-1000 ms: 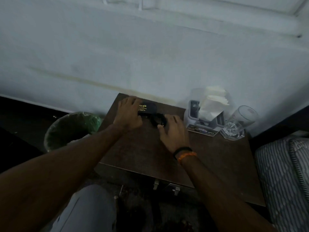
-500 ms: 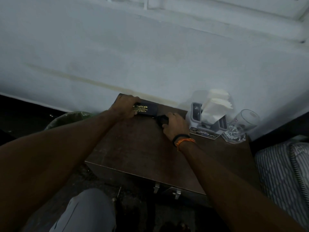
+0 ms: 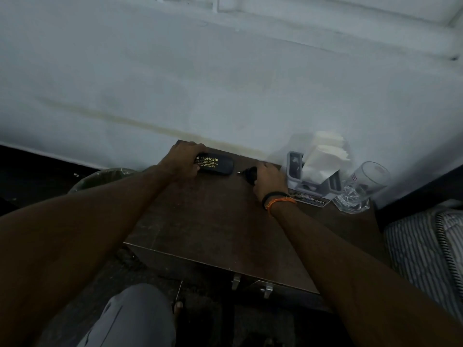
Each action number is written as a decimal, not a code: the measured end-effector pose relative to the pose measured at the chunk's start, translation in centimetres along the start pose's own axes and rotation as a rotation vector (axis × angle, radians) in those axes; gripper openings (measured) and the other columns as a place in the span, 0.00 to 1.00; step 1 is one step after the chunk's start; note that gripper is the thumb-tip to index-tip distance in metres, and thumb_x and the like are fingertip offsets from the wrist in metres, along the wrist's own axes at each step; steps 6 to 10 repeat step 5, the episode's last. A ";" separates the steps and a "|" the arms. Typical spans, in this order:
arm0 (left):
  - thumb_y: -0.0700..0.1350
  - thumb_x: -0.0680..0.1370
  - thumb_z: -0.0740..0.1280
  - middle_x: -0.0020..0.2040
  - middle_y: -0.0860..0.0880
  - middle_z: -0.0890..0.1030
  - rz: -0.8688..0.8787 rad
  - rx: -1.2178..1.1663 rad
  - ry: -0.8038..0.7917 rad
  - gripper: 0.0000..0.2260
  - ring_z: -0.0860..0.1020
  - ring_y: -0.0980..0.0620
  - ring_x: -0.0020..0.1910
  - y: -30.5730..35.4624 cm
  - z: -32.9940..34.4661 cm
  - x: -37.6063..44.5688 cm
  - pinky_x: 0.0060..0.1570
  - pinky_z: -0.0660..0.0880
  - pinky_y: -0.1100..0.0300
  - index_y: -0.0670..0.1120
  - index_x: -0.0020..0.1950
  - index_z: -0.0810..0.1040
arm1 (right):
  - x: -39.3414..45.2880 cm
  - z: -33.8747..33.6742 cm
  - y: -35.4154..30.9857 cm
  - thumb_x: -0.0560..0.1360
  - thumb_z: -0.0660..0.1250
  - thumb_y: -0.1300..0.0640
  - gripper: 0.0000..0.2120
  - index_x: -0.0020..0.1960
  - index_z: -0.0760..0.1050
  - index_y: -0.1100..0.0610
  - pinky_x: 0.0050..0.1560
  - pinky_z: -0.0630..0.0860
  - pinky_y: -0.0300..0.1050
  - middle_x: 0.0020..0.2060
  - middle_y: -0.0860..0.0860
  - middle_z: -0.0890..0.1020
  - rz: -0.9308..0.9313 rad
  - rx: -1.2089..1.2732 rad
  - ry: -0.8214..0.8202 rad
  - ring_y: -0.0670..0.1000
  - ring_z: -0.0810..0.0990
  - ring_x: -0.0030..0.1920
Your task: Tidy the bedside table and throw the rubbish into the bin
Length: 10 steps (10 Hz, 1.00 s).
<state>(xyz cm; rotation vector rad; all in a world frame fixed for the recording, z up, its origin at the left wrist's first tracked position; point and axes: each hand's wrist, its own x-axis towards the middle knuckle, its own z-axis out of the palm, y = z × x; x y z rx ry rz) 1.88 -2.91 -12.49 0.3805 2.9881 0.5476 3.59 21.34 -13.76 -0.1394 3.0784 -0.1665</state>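
Observation:
A black spectacle case [image 3: 217, 165] with gold lettering lies at the back left of the dark wooden bedside table [image 3: 220, 221], close to the wall. My left hand [image 3: 184, 160] grips the case's left end. My right hand [image 3: 266, 177] is closed on a small black object [image 3: 249, 173], probably folded glasses, just right of the case and apart from it. A bin [image 3: 105, 175] lined with a green bag stands on the floor left of the table, mostly hidden by my left forearm.
At the back right of the table stand a grey holder [image 3: 295, 166] with white tissues [image 3: 323, 159] and a clear glass [image 3: 360, 189]. A striped mattress [image 3: 426, 249] lies to the right. Two drawer handles [image 3: 250, 284] show on the table front. My knee [image 3: 130, 319] is below.
Both hands have slid toward the wall. The case and the black object, touching a second ago, now lie apart, the case pushed to the back left corner.

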 end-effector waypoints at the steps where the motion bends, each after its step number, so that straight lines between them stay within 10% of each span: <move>1: 0.42 0.70 0.72 0.62 0.40 0.78 -0.008 0.000 -0.006 0.26 0.74 0.39 0.61 0.1 -0.1 -0.1 0.62 0.68 0.50 0.43 0.68 0.73 | 0.2 0.0 -0.2 0.76 0.66 0.63 0.19 0.66 0.70 0.61 0.58 0.74 0.53 0.63 0.60 0.76 -0.010 -0.010 -0.011 0.61 0.76 0.62; 10: 0.53 0.66 0.64 0.63 0.44 0.77 0.054 0.044 0.037 0.30 0.74 0.41 0.63 2.6 0.3 1.4 0.64 0.65 0.47 0.46 0.67 0.72 | 0.2 -2.3 -0.6 0.74 0.66 0.60 0.16 0.61 0.73 0.61 0.49 0.75 0.50 0.56 0.59 0.77 -0.112 0.071 0.080 0.61 0.78 0.54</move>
